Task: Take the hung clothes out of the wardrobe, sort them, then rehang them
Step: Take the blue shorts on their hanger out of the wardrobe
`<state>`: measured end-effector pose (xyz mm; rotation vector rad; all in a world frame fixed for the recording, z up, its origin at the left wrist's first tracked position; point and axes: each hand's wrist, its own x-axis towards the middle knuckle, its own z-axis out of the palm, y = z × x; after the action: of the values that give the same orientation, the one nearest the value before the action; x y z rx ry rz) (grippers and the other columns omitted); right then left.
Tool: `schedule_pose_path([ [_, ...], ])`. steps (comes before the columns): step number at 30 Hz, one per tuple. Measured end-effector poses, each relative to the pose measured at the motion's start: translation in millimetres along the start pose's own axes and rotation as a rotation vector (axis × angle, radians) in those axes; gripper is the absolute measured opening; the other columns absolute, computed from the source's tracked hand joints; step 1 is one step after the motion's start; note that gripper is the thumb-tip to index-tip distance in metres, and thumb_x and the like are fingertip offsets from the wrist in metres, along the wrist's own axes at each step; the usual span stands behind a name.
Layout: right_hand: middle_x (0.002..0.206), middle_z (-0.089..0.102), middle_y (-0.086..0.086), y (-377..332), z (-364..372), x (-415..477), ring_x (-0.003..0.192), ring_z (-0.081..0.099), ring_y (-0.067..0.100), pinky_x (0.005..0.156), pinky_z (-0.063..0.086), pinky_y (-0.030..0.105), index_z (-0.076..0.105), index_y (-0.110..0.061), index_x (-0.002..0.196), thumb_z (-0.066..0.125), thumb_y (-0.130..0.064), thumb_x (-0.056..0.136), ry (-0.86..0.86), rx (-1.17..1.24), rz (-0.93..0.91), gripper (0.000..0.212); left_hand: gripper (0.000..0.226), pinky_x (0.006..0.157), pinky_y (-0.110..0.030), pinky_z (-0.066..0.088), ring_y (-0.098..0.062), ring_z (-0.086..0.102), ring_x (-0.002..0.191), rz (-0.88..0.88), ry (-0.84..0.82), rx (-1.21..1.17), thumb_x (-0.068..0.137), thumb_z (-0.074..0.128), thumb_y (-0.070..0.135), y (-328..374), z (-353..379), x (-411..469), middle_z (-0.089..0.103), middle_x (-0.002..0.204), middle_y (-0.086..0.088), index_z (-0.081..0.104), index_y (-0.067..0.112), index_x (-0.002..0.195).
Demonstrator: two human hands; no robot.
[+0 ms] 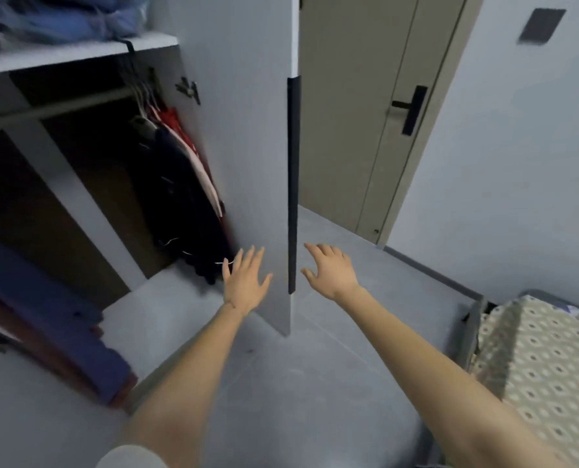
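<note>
At the open wardrobe door [241, 130], both my hands were out front and empty. Left hand [246, 282] on the inner side of the panel, fingers [249, 256] straight and spread wide. Right hand [330, 270] on the outer side, its fingers [315, 248] loosely spread, slightly bent, holding nothing. Couldn't tell if either hand touched the panel. My read: I was straddling the door edge to reach round it, left hand nearest the clothes.

Hung clothes [183, 197] were bunched at the right end of the rail [55, 109], close to the door hinge [188, 90], leaving the rest of the rail bare. Probably slid there to free space. Dark heavy garment in front, red and pale pink fabric behind, thin hangers [143, 96] on top. Fabric hung limp, hems low. I judged it soft enough to gather in one grab.

Door: flat matte grey panel, long black strip handle [293, 184] down its edge. Rail: plain pale round bar. Shelf [79, 52] above it carried blue folded fabric [62, 18]. Folded stack [45, 315] low left, blue and brown, blurred. Bed [544, 359] to my right had a patterned cover, a likely flat spot for sorting.

Nothing looked taken out yet, so I judged the task at its start
</note>
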<state>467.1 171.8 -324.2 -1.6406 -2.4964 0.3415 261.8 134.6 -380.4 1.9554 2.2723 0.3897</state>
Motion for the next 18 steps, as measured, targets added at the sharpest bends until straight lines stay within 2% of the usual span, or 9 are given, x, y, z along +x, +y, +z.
schedule_pose_path([
  [7, 0.155, 0.030, 0.008, -96.8, 30.4, 64.3, 0.141, 0.029, 0.031, 0.113, 0.027, 0.042, 0.020, -0.024, 0.154, 0.048, -0.042, 0.098, -0.065, -0.015, -0.073, 0.065, 0.066, 0.121, -0.052, 0.006, -0.023, 0.011, 0.152, -0.136, 0.043, 0.010, 0.100, 0.044, 0.048, -117.6, -35.4, 9.9, 0.017, 0.165, 0.000, 0.019, 0.026, 0.157],
  [14, 0.152, 0.034, 0.008, -171.5, 51.8, 120.4, 0.138, 0.032, 0.032, 0.110, 0.028, 0.042, 0.021, -0.023, 0.154, 0.050, -0.039, 0.098, -0.096, -0.015, -0.178, 0.065, 0.065, 0.120, -0.052, 0.004, -0.022, 0.009, 0.152, -0.288, 0.092, -0.003, 0.101, 0.042, 0.048, -200.8, -56.2, 9.3, 0.016, 0.165, 0.001, 0.018, 0.026, 0.157],
  [18, 0.154, 0.030, 0.008, -211.0, 71.6, 157.6, 0.139, 0.028, 0.032, 0.112, 0.026, 0.042, 0.018, -0.025, 0.155, 0.049, -0.038, 0.098, -0.139, -0.020, -0.271, 0.067, 0.066, 0.120, -0.050, 0.002, -0.022, 0.009, 0.152, -0.389, 0.120, 0.006, 0.101, 0.043, 0.047, -242.9, -61.8, 10.4, 0.016, 0.165, 0.000, 0.018, 0.025, 0.157],
])
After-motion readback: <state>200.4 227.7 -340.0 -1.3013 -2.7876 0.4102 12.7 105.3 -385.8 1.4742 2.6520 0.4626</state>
